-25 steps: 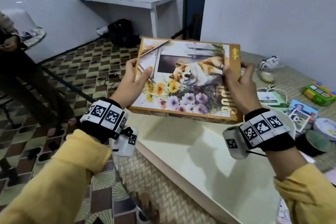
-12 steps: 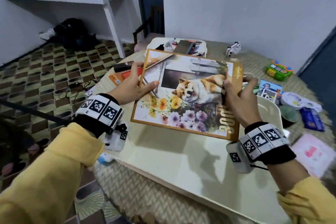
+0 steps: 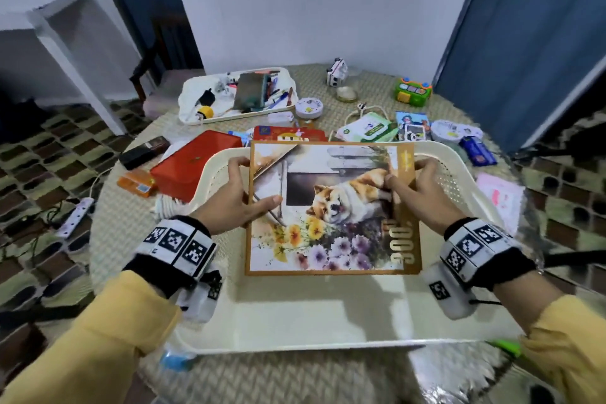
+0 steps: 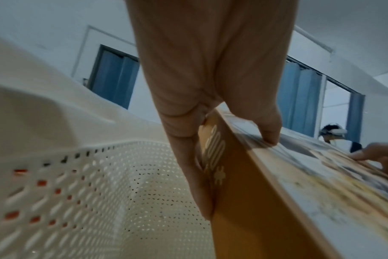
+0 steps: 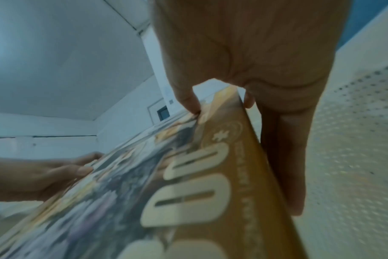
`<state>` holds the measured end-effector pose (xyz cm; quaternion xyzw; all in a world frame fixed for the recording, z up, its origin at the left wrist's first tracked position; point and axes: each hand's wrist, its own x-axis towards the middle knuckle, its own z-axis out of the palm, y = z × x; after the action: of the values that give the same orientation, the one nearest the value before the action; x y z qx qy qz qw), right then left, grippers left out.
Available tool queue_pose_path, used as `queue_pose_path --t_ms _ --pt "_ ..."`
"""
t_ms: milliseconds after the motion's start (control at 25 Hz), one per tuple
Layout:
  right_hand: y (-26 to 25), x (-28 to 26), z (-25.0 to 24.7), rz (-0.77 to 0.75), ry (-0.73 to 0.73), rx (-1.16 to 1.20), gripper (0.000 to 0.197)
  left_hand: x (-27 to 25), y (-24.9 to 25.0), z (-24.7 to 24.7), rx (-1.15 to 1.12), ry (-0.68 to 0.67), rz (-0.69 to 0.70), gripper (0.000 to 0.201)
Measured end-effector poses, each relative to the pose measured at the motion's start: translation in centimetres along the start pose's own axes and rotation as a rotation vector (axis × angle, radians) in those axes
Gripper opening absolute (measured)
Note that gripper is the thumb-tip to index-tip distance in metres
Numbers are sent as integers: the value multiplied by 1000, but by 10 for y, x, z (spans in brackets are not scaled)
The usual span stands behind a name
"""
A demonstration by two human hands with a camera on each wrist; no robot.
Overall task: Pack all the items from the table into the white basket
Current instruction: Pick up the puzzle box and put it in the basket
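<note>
Gripping the puzzle box (image 3: 331, 207) between left hand (image 3: 236, 198) and right hand (image 3: 418, 188) over the basket (image 3: 295, 325).

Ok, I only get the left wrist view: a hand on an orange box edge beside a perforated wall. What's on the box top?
Observer: In the head view, the flat orange-bordered puzzle box shows a sleeping dog above flowers.
Operator: How does the other hand hold it?
Observer: The right hand grips the box's right edge, thumb on the top.
Operator: Is the box in the basket?
Observer: It is held within the rim of the white perforated plastic basket, towards the far wall. I cannot tell whether it touches the floor.
Operator: Anything unpacked nearby?
Observer: A red rectangular box lies on the table just outside the basket's far left corner.
</note>
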<state>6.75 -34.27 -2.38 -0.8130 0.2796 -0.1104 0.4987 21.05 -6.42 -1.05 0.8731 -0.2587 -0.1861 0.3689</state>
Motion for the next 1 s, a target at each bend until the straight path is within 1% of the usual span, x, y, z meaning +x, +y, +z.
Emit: queue_pose_path --t_ms 200,320,400,480,600,640,680,720,760,840,880,1000 --pt "28 1 3 108 -114 -98 51 11 -19 23 -31 -162 -59 70" --pt "44 6 12 185 -192 -141 54 22 -31 43 3 -245 -139 74" --pt "58 11 17 242 -234 -174 61 27 -42 60 96 -299 -178 82" --pt "77 16 25 297 -246 -173 70 30 -53 76 162 -346 -205 91" --pt "102 17 34 358 -231 -161 84 35 -66 97 212 -432 -210 93" --pt "108 18 35 368 -215 -156 90 36 -67 103 198 -431 -220 93" --pt "111 17 36 387 -209 -160 96 38 -69 110 167 -409 -232 93" --pt "116 19 37 375 -200 -143 103 40 -70 116 130 -372 -238 93" --pt "116 20 37 378 -202 -134 104 42 -73 122 95 -326 -241 94" --pt "120 24 37 368 -209 -137 97 43 -78 133 49 -264 -251 97" --pt "124 24 37 347 -206 -145 96 43 -80 137 43 -260 -258 98" --pt "128 24 39 344 -206 -189 97 47 -90 147 78 -272 -285 101"
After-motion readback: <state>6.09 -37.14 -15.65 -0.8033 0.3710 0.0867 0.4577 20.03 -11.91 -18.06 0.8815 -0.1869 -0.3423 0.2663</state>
